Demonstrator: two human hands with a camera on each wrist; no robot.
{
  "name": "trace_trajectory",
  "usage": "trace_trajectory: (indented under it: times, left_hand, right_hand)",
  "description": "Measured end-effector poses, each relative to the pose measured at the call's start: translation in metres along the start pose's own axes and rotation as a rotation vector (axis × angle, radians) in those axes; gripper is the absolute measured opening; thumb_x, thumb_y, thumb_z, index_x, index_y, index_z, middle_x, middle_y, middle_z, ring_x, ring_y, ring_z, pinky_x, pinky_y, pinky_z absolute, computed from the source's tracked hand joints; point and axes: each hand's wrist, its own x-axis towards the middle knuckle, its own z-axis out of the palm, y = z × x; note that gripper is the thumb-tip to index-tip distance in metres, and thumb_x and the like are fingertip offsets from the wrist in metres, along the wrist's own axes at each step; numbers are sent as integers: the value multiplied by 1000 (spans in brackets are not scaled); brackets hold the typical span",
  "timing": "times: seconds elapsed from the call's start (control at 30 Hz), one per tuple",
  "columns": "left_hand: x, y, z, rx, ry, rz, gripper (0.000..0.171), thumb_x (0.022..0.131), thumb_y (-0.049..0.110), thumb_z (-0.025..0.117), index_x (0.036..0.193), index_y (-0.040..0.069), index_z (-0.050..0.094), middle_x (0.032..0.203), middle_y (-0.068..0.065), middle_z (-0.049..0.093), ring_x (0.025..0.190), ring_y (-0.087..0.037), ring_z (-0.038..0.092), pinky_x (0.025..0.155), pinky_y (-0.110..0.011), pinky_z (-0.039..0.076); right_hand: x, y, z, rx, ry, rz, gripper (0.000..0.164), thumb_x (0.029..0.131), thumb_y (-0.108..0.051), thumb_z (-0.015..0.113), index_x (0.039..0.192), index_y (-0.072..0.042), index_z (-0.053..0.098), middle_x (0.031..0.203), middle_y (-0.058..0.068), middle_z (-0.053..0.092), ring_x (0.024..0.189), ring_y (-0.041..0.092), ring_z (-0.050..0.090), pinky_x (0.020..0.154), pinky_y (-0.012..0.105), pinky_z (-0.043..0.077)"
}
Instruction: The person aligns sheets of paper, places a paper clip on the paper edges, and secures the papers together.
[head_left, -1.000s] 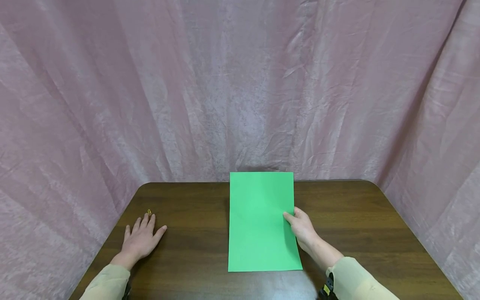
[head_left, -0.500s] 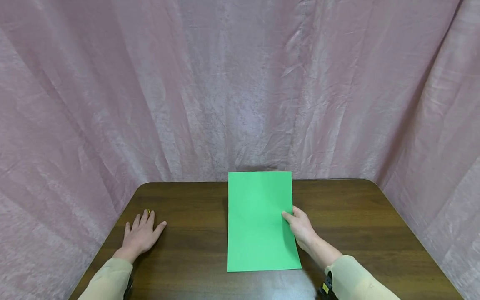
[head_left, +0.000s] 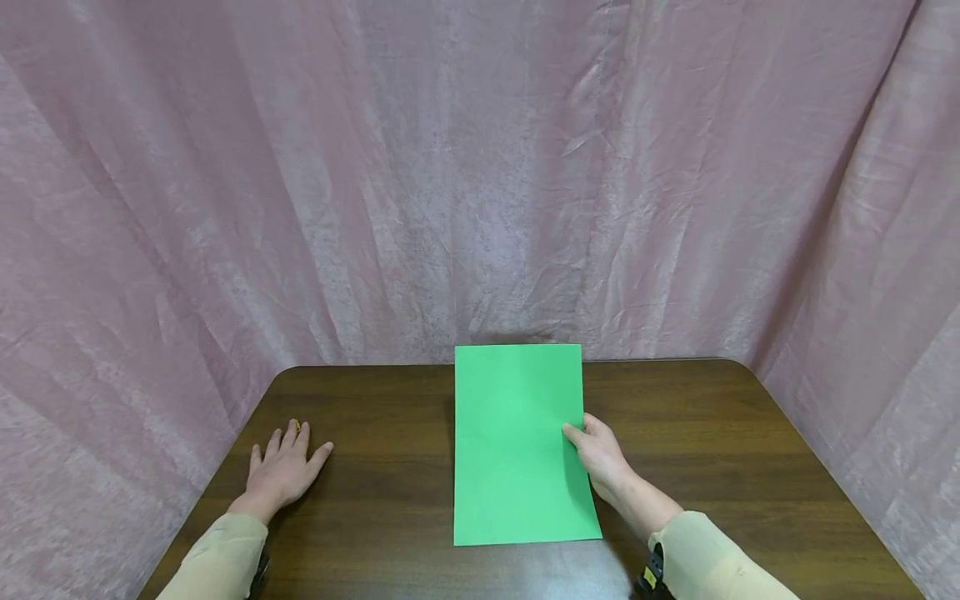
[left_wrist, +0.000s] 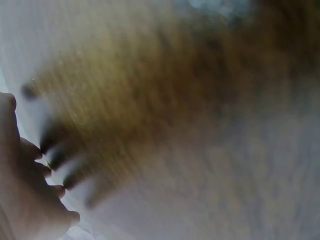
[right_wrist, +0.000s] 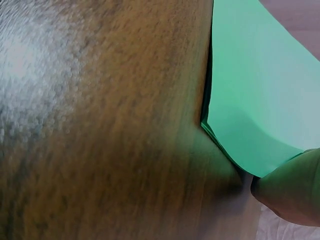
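Observation:
A green paper (head_left: pixel 517 450) stands out at the middle of the table, its right edge pinched by my right hand (head_left: pixel 603 454). The thumb lies on top of it and the other fingers go underneath, mostly hidden. More than one layer shows at the paper's corner (right_wrist: pixel 212 127) in the right wrist view. Off to the left, my left hand (head_left: pixel 277 479) is spread palm down with straight fingers. Its fingertips overlap a small yellow paper clip (head_left: pixel 297 426), partly covered by them. Fingers of the left hand (left_wrist: pixel 30 150) show at the edge of the left wrist view.
The brown wooden table (head_left: pixel 375 500) has rounded far corners. Pink curtains (head_left: pixel 480 167) hang behind it and along both sides. A black strap device (head_left: pixel 651 575) with a yellow mark sits at the right sleeve.
My left hand has moved slightly forward, its fingertips now over the paper clip that lay just beyond them. The right hand keeps its grip on the green paper, almost unmoved.

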Motion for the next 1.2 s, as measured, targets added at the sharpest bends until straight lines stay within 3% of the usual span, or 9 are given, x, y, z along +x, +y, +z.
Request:
trace_trajectory:
  times: [0.33,0.77,1.2]
  left_hand:
    - [1,0,3,6,-1,9,93,105,67,30,158,-9,20,162,-35,13,146,-59,7,109,-78,-5]
    - [-4,15,3,36,33,56,90,105,66,31,159,-5,24,162,-34,17,145,-60,12,109,-79,1]
    - [-5,45,11,53,33,128,80,106,61,37,162,4,26,164,-29,20,148,-55,13,112,-76,2]
  right_hand:
    - [0,0,0,-3,-4,-5,39,110,-14,48,144,6,47,128,21,60,103,27,64,85,40,53]
    - [-1,1,-1,1,-4,-9,40,110,-15,47,145,6,46,128,22,59,103,27,64,84,40,54]
    - [-2,0,-2,6,2,4,39,110,-14,47,144,6,47,125,21,60,102,28,64,83,40,54]
